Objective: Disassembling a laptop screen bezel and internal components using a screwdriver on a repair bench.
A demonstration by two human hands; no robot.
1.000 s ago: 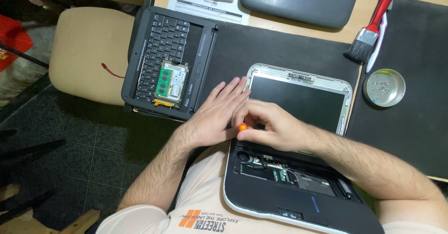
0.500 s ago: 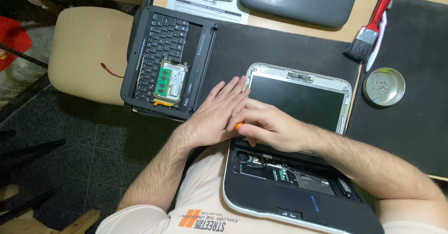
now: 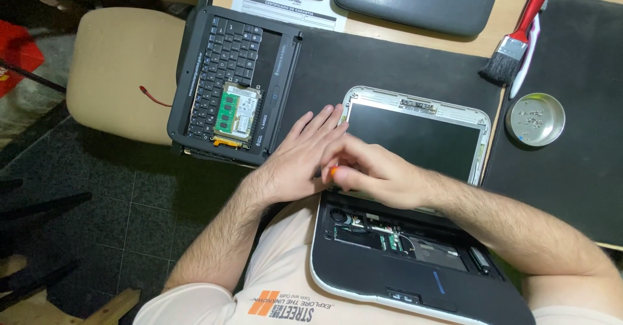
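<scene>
The right hand (image 3: pixel 379 176) closes on a small orange-tipped tool (image 3: pixel 332 170), probably a screwdriver, though only its tip shows. It sits at the left hinge corner of the opened laptop (image 3: pixel 415 260), a stiff but fragile shell best steadied by its edges. The left hand (image 3: pixel 302 153) lies flat and open beside the screen (image 3: pixel 412 137). The removed keyboard (image 3: pixel 230 78), brush (image 3: pixel 516 43) and screw dish (image 3: pixel 535 119) stand apart

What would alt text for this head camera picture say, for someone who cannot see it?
Two bare hands meet at the hinge corner of an opened laptop: the right hand grips an orange-tipped tool, the left hand lies flat beside it. A removed keyboard, a brush and a small metal dish lie nearby.
</scene>
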